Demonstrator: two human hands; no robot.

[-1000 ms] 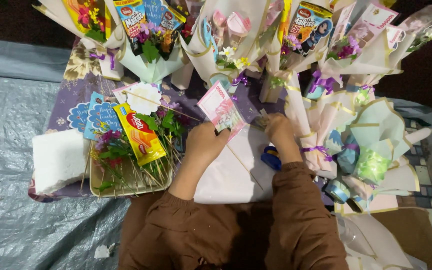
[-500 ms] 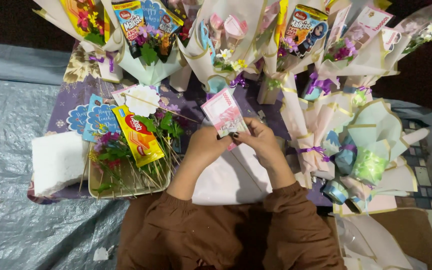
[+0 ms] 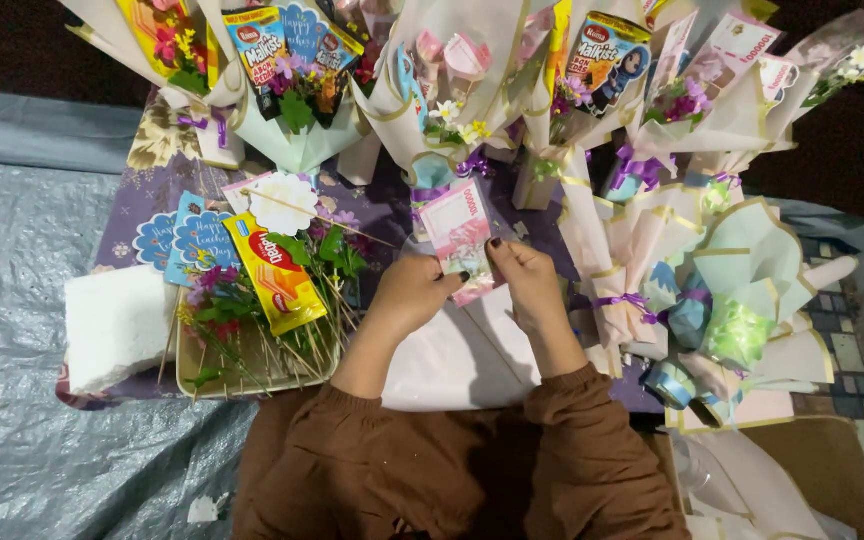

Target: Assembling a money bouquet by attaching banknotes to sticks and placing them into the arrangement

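head view looks straight down on a person in brown sleeves working at a low table covered by a purple patterned cloth [image 3: 142, 205]. both hands meet over a sheet of pale wrapping paper [image 3: 462, 355] that lies in front of the person. the left hand [image 3: 414, 292] is curled, its thumb and fingertips pinched on the lower left edge of a small pink and white card [image 3: 457, 235]. the right hand [image 3: 524, 275] is also closed on that card, gripping its right edge with dark-nailed fingers. the card stands tilted just above the wrapping paper, near its far end, held between the two hands.

just left of the wrapping paper sits a shallow tray [image 3: 192, 380] holding thin sticks, artificial flowers and a yellow snack packet [image 3: 274, 272]. further left of the wrapping paper, past the tray, a white foam block [image 3: 117, 325] rests on the cloth's edge. blue scalloped paper tags [image 3: 187, 238] lie beyond the tray, well apart from the wrapping paper. on the far side of the wrapping paper a row of wrapped snack bouquets [image 3: 452, 80] leans together. right of the wrapping paper more cone-shaped bouquets [image 3: 742, 270] are piled, with a green ribbon bow [image 3: 737, 335] among them. a grey tarpaulin [image 3: 22, 300] covers the ground left of everything.
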